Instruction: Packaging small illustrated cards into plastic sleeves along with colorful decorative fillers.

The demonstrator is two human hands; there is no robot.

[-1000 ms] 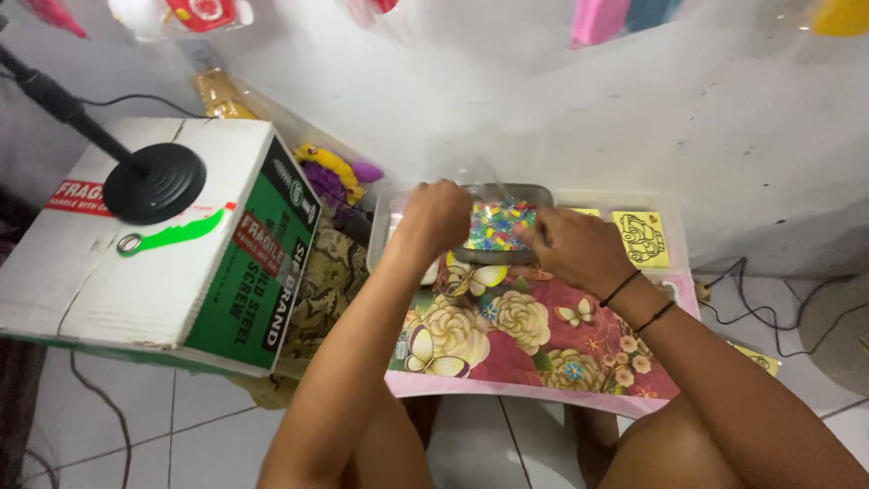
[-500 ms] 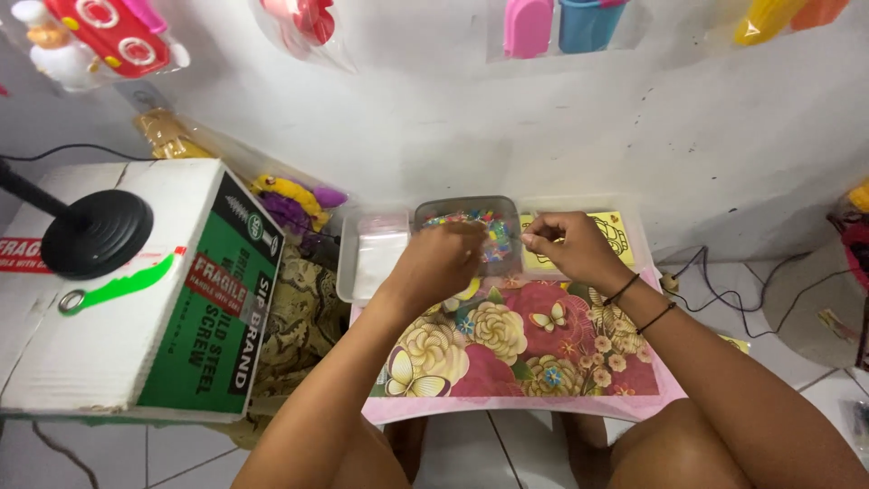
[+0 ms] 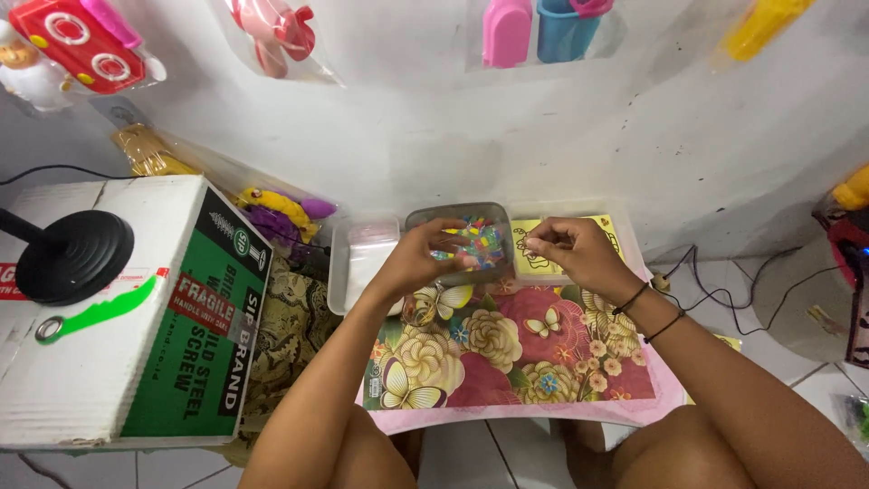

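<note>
My left hand (image 3: 418, 258) reaches into a clear plastic box (image 3: 462, 214) full of small colourful beads (image 3: 478, 246), its fingers pinched among them. My right hand (image 3: 568, 252) is curled over a yellow card with a drawn outline (image 3: 534, 263), fingertips pinched together as if on something tiny; what it holds is too small to see. Both hands rest above a small table covered in a floral cloth (image 3: 507, 349). Two black bands circle my right wrist.
An empty clear lid or tray (image 3: 355, 263) lies left of the bead box. A large white and green cardboard box (image 3: 154, 317) with a black lamp base (image 3: 74, 256) stands at left. Bagged toys hang on the white wall (image 3: 434, 118). Cables (image 3: 715, 272) trail at right.
The view has tilted down and shifted right. My left hand has moved further into the bead box, and my right hand has slid right onto the yellow card.
</note>
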